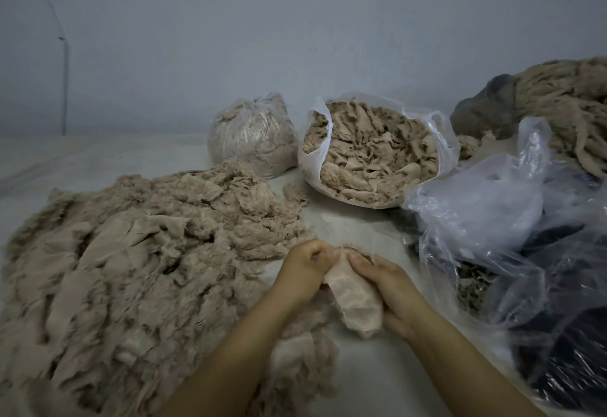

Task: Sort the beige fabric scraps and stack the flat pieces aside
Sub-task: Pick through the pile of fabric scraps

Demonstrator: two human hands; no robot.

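Observation:
A large heap of frayed beige fabric scraps (124, 259) covers the left half of the pale surface. Both hands meet at the centre front over one beige scrap (356, 305). My left hand (303, 269) pinches its top edge with curled fingers. My right hand (391, 288) grips the scrap from the right side and below, thumb on its upper end. A few loose scraps (302, 361) lie under my left forearm.
An open white plastic bag (371, 150) full of beige pieces stands behind the hands. A tied clear bag (253, 134) of scraps sits to its left. Crumpled clear plastic bags (512, 236) with dark contents fill the right. Another beige bundle (571, 104) lies far right.

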